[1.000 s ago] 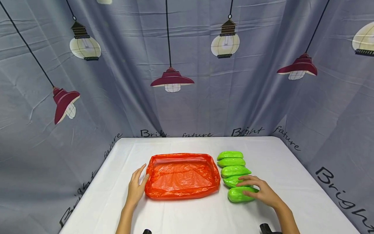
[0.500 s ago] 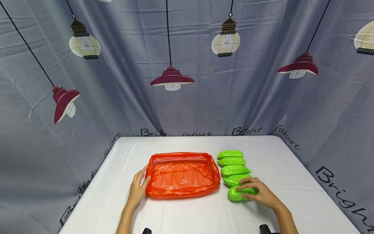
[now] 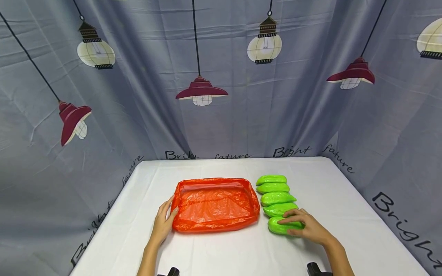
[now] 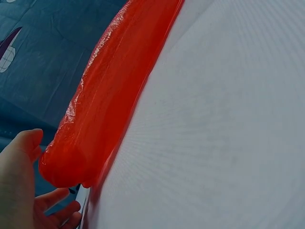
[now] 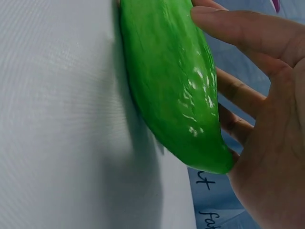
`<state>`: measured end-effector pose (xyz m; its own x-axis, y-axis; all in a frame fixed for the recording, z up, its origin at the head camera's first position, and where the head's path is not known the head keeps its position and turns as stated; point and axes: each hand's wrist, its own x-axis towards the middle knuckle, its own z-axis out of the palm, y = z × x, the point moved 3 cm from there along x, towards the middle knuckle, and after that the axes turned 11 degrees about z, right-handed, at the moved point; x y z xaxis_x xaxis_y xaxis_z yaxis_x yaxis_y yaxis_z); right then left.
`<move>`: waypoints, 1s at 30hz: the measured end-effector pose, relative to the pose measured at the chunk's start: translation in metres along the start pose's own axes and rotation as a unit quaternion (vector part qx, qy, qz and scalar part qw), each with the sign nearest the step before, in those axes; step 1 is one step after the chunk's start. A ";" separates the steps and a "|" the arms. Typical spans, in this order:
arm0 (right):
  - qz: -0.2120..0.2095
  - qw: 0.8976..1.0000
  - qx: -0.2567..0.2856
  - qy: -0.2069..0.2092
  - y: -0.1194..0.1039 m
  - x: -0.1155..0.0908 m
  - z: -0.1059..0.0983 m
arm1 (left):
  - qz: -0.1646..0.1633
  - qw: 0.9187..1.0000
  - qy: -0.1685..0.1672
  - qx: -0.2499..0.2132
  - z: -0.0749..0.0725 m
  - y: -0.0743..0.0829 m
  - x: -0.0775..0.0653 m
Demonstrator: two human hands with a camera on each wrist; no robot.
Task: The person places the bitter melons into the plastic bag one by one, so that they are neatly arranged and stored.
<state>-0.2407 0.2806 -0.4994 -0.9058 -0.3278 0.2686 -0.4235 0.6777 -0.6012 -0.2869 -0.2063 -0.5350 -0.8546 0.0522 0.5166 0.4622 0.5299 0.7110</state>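
Note:
A rectangular tray wrapped in red plastic film lies on the white table, its long side filling much of the left wrist view. At its left end rests my left hand, thumb at the rim and fingers relaxed along the outside. Several glossy green gourds with pointed ends form a column right of the tray. My right hand holds the nearest gourd from its right end, thumb on the near side and fingers over the far side. In the right wrist view this gourd sits low over the cloth; its far end is cut off.
The other gourds lie close behind the held one, stacked away toward the back. White cloth covers the table. Behind it hangs a grey-blue curtain printed with lamps. Black devices show at the bottom edge near both wrists.
My right hand has lowered and drawn its fingers in around the nearest gourd. My left hand has come slightly closer against the tray's left end. The head view has tilted down a little.

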 end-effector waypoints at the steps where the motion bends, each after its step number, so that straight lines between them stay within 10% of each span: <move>1: 0.005 1.000 0.002 -0.007 -0.001 0.000 -0.001 | -0.002 1.000 -0.003 0.000 0.000 0.000 0.000; 16: 0.099 0.972 0.117 -0.176 -0.005 -0.006 0.004 | -0.003 1.000 -0.024 0.011 0.003 -0.003 0.001; 30: 0.132 0.971 0.114 -0.162 -0.014 -0.011 0.013 | 0.012 0.999 -0.034 0.017 0.003 -0.004 -0.002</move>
<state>-0.2245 0.2660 -0.5031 -0.9145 -0.3773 -0.1458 -0.1295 0.6145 -0.7782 -0.2879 -0.2057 -0.5398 -0.8584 0.1220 0.4983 0.4748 0.5566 0.6817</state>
